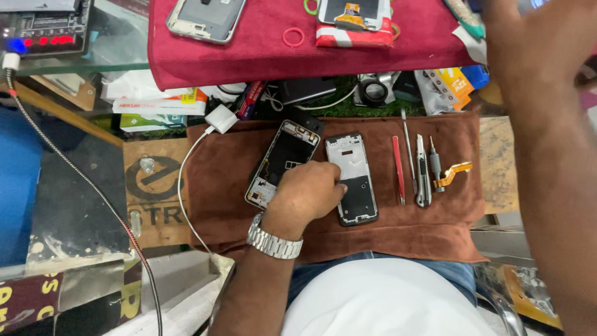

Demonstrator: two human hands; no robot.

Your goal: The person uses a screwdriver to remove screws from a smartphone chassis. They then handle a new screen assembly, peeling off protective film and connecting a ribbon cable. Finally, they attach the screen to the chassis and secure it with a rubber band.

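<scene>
My left hand [305,194], with a metal watch on its wrist, rests knuckles up on a brown cloth [236,211], fingers curled. It lies over the lower corner of an opened black phone body [285,157], and its fingertips touch the left edge of a silver and black phone frame [356,180]. My right hand [535,43] is raised at the top right, blurred, beside a red cloth [267,56]. Its fingers are hard to make out.
A red tool [398,168], thin tweezers [407,146], a knife [421,177], a small screwdriver [435,165] and an orange flex cable [454,174] lie right of the frame. A white charger plug [221,118] sits at the cloth's corner. Two phone parts [205,18] [354,14] lie on the red cloth.
</scene>
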